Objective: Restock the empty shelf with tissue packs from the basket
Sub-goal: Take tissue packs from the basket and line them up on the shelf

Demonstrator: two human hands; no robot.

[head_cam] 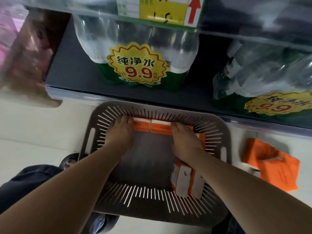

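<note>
A dark shoe [69, 162] pokes out beside the brown basket [152, 208], which sits on the pale floor [33, 125] in front of the person. In the near right corner of the basket stand some orange and white corner packs [184, 179], up on their ends. They have writing on them, but it is too blurry to read.

Both arms reach across to the far side of the basket. Two orange tissue packs [152, 127] lie there, side by side against the far wall. The row runs left to right.

The left hand [120, 134] is at the left end of the row. The right hand [185, 142] lies on top of the right pack. The fingers [125, 119] look straight and close together and touch the packs, but do not curl round them. The thumbs cannot be seen. The hands are about as near as each other, one at each end. I think the next move is to press in from both ends and lift.

More orange floor packs [273, 168] lie on the floor to the right of the basket.

Farther off is the dark shelf [67, 68], with a bare patch on its left side. A wrapped pack of water bottles [135, 48] stands on it with a yellow sticker [137, 66] that says 纯净水 9.9. A second pack [261, 70] to the right has the same sticker. Up top is a yellow price tag [162, 12] with a red arrow [194, 9].
</note>
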